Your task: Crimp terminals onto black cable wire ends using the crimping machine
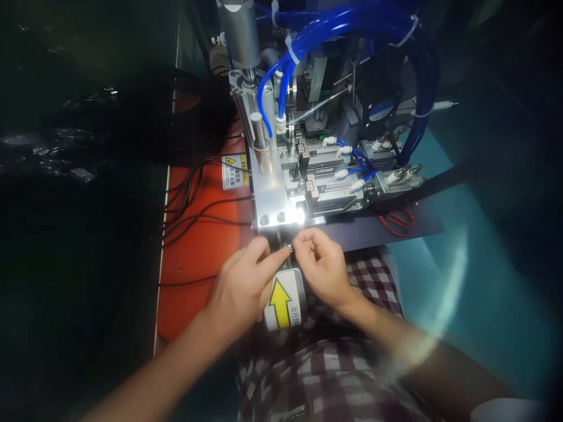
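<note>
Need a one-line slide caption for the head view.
Left hand and right hand pinch a small metal part above a yellow arrow label, before a fixture with blue tubing.

An orange table point(197, 246) carries the things. A metal machine point(308, 176) with blue hoses point(352, 23) stands on it, its polished base plate point(272, 199) resting flat on the surface. A bundle of thin black wires point(193, 205) lies across the orange top to the left of the plate, running off over the table's left edge. A yellow warning sticker point(234, 170) lies just beside the plate. A dark sheet point(422, 220) spreads to the right, with red loops point(397, 221) on it.
</note>
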### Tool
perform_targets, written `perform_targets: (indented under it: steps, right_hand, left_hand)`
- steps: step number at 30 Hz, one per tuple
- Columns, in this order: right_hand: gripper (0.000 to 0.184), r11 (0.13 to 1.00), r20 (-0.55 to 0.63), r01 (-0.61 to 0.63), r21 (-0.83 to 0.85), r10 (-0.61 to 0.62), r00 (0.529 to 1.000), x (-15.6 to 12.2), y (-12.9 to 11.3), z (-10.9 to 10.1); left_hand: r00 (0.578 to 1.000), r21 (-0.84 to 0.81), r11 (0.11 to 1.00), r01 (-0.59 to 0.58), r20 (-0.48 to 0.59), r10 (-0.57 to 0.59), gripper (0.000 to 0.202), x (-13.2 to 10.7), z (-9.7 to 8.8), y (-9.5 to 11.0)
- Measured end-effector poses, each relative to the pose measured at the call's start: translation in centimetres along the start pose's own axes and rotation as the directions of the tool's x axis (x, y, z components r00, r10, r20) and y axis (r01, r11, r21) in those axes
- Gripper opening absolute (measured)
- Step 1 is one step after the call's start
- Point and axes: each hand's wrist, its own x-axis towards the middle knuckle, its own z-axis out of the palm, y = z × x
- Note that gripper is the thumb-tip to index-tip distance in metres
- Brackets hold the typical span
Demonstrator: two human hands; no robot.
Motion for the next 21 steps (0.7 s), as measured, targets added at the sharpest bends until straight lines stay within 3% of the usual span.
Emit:
perform_targets:
  steps: [5, 11, 17, 21]
  right_hand:
    - [0.009, 0.985, 0.033, 0.098, -0.144, -0.094, 0.995, 0.3, 0.2, -0.5]
    - [0.009, 0.958, 0.101, 0.205, -0.2, -0.188, 0.977, 0.6, 0.1, -0.9]
    - [0.011, 0.994, 0.096, 0.066, -0.089, -0.058, 0.994, 0.6, -0.2, -1.1]
    - [0.011, 0.998, 0.082, 0.025, -0.063, -0.02, 0.996, 0.4, -0.1, -1.1]
  left_hand:
    - [1.0, 0.033, 0.999, -0.008, 0.02, 0.007, 0.03, 0.3, -0.3, 0.2]
    - [0.998, 0.078, 0.997, 0.004, 0.055, -0.008, 0.031, 0.4, -0.4, 0.3]
    - [0.995, -0.005, 0.995, 0.098, 0.034, -0.098, 0.028, -0.2, 0.0, -0.1]
    - [0.996, -0.032, 0.996, 0.083, 0.037, -0.082, 0.026, -0.2, 0.0, 0.0]
